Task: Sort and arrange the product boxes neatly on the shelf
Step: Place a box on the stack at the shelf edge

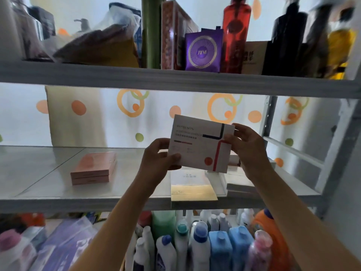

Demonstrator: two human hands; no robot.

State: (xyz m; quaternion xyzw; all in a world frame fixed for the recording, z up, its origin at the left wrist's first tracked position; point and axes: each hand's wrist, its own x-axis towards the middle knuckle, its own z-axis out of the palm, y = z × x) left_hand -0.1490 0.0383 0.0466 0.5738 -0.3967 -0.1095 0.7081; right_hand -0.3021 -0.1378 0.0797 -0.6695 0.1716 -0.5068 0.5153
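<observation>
I hold a flat white product box (197,145) with dark and red lines upright above the middle shelf (48,173). My left hand (158,157) grips its lower left corner, and my right hand (248,145) grips its right edge. Two pink boxes (93,168) lie stacked on the shelf to the left. Under the held box lie a white and gold box (192,187) overhanging the shelf's front edge and a pile of white boxes (240,182), partly hidden by my right arm.
The top shelf (175,79) carries a purple box (203,52), a red bottle (235,34), dark bottles and bags. Below, several detergent bottles (203,245) stand packed together. A grey metal upright (336,143) bounds the shelf on the right.
</observation>
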